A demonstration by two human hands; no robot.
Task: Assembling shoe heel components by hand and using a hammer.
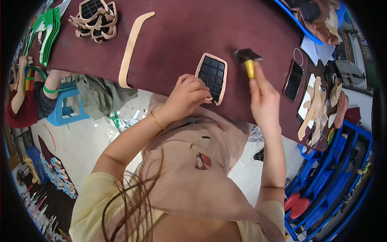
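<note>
A black gridded panel with a beige leather-like rim (212,74) lies on the maroon table (173,44) close to its near edge. At the panel's near left corner, my left hand (188,97) is closed, its fingertips pinching the beige edging. In my right hand (265,97) is a hammer (250,66) with a yellow handle and a dark head. The hammer is raised to the right of the panel, apart from it, and its head is slightly blurred. Farther left on the table rests a long, curved beige strip (132,48).
Similar black-and-beige pieces (96,21) are piled at the far left, beside green flat parts (49,36). A phone (293,82), beige straps (313,109) and a blue tray (298,22) line the right side. Another person (20,101) is at the left, near a blue stool (67,107).
</note>
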